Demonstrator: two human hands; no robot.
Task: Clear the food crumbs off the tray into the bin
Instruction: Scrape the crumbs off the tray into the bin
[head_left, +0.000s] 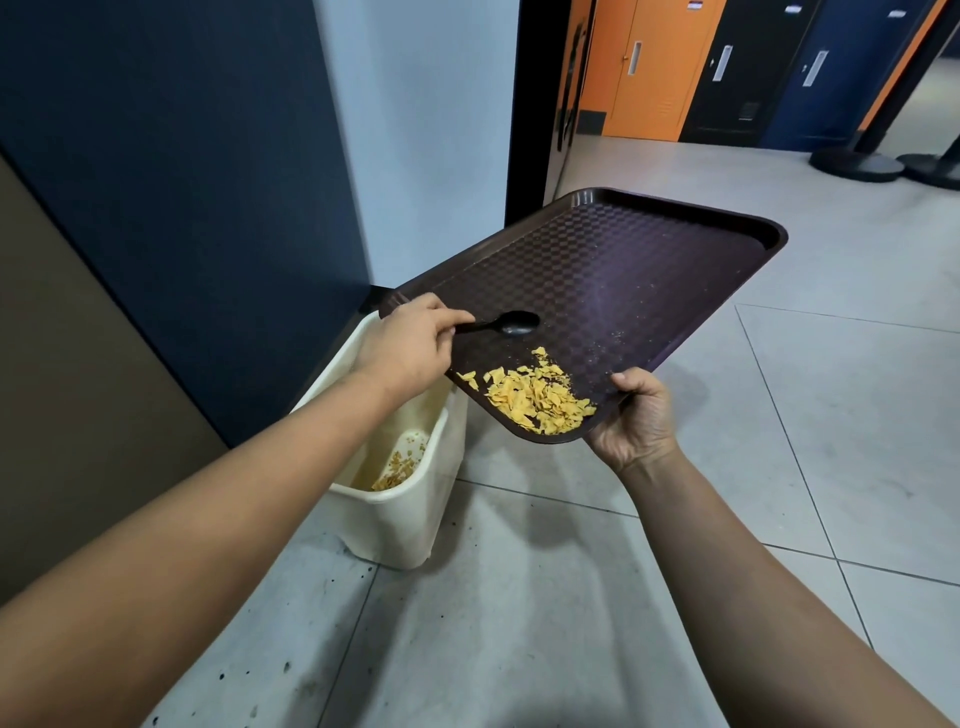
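Nearest, the right hand (636, 421) grips the dark tray (649, 270) at its 5 o'clock edge. Yellow crumbs (535, 397) pile at the tray's low corner. At 9 o'clock, the left hand (410, 345) pinches a black spoon (506, 323) above the cream bin (410, 514).

Both forearms bare — no sleeves; left hand (410, 347), right hand (638, 421) ungloved.

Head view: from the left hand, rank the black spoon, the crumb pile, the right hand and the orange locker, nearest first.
1. Black spoon, pinched in the left hand.
2. Crumb pile, at the tray's low corner.
3. Right hand, gripping the tray's near edge.
4. Orange locker, far in the background.
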